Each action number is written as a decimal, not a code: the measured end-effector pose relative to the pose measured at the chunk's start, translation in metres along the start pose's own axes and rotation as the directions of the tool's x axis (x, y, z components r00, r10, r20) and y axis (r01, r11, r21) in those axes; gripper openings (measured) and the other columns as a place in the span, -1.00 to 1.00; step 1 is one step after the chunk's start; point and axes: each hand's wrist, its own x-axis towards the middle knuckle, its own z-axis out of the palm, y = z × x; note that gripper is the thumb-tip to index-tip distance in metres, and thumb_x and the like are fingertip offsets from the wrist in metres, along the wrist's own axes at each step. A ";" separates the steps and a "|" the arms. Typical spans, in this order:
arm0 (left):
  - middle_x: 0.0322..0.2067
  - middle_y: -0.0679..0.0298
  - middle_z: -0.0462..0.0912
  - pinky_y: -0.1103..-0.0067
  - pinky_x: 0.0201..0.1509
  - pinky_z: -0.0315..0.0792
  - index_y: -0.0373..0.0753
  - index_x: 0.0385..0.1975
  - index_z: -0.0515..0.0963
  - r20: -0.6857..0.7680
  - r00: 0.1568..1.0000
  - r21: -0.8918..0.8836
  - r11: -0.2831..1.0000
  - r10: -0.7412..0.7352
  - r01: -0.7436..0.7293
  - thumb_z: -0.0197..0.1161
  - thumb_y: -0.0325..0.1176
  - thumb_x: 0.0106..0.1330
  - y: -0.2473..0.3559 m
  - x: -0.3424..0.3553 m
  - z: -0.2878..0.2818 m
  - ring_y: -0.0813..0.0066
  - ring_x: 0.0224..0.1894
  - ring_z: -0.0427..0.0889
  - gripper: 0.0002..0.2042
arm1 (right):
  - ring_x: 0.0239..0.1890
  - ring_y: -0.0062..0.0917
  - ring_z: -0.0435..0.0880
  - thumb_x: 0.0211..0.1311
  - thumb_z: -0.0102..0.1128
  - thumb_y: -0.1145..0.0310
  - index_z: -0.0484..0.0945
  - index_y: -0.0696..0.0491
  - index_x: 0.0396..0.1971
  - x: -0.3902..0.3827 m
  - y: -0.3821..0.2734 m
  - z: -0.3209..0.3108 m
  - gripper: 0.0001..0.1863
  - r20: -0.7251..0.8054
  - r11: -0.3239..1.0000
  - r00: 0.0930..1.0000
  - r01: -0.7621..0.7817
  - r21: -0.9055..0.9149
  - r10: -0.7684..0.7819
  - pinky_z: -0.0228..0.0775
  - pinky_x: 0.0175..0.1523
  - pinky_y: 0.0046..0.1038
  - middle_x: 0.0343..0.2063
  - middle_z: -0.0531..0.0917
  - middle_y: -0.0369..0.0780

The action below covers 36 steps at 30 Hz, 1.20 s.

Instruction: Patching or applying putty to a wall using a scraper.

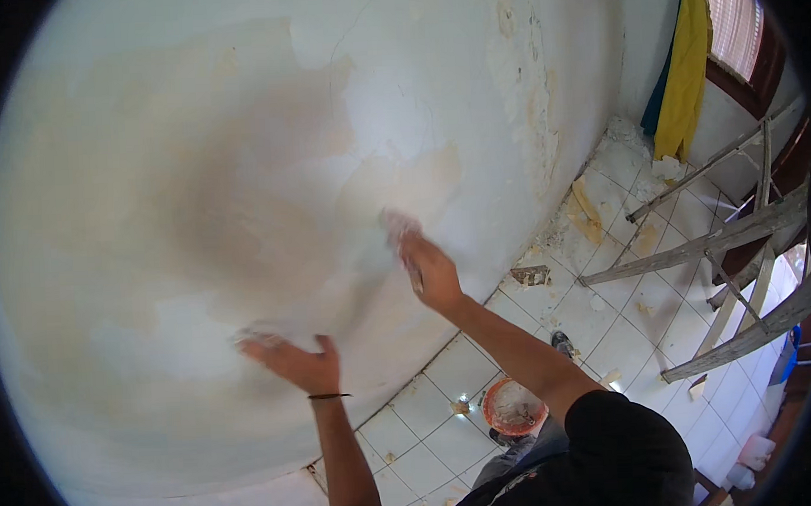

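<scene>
In front of me stands a wall (122, 175) with pale white and beige patches of plaster. My left hand (293, 362), a thin dark band at its wrist, is at the lower part of the wall with thumb apart and fingers stretched out. White smears cover its blurred fingertips. Higher and to the right, my right hand (432, 272) is also at the wall. Its fingers and the whitish matter at their ends are smeared by motion, so whether it grips anything cannot be told. An orange bucket (492, 419) holding whitish paste stands on the floor by my feet.
On the right, a worn wooden ladder (686, 257) stands on the white tiled floor (429, 374). Plaster debris (632, 148) and scraps lie along the wall's foot. A yellow curtain (683, 78) hangs beside a window (738, 26). A flat broken piece (530, 276) lies near the wall.
</scene>
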 end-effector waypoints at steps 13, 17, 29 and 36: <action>0.37 -0.26 -0.08 0.10 0.47 -0.24 -0.59 0.29 0.05 0.264 0.880 -0.063 0.917 0.396 -0.394 0.23 -0.18 -0.07 0.143 0.112 0.022 -0.16 0.45 -0.18 -0.09 | 0.20 0.07 0.36 -0.04 0.13 0.59 0.36 0.18 0.15 0.080 0.008 0.005 -0.38 -0.140 0.956 0.972 0.149 -0.255 -0.189 0.27 0.27 -0.15 0.16 0.39 0.09; 0.38 -0.24 -0.09 0.11 0.47 -0.23 -0.57 0.30 0.03 0.355 0.861 -0.014 0.924 0.363 -0.383 0.25 -0.20 -0.09 0.144 0.107 0.012 -0.15 0.46 -0.19 -0.07 | 0.20 -0.01 0.39 -0.02 0.13 0.54 0.43 0.16 0.08 0.008 0.007 -0.005 -0.47 0.090 0.977 0.990 0.119 -0.175 -0.104 0.27 0.29 -0.18 0.13 0.44 0.02; 0.40 -0.11 -0.07 0.10 0.47 -0.22 -0.52 0.30 0.07 0.364 0.846 -0.041 0.914 0.390 -0.403 0.27 -0.28 -0.12 0.145 0.115 -0.011 0.03 0.48 -0.16 -0.09 | 0.01 -0.11 0.59 0.05 0.06 0.63 0.49 0.13 0.06 0.130 0.013 -0.062 -0.52 -0.335 0.998 0.942 0.013 -0.057 -0.031 0.45 0.10 -0.35 0.01 0.58 0.00; 0.41 -0.06 -0.07 0.08 0.47 -0.22 -0.51 0.29 0.11 0.355 0.832 0.006 0.890 0.425 -0.457 0.16 -0.41 -0.05 0.129 0.115 -0.007 0.07 0.48 -0.14 -0.21 | 0.04 -0.18 0.56 0.08 0.04 0.65 0.46 0.07 0.07 0.014 -0.002 -0.038 -0.52 0.222 0.997 0.973 0.074 -0.012 -0.069 0.49 0.06 -0.34 0.06 0.52 -0.09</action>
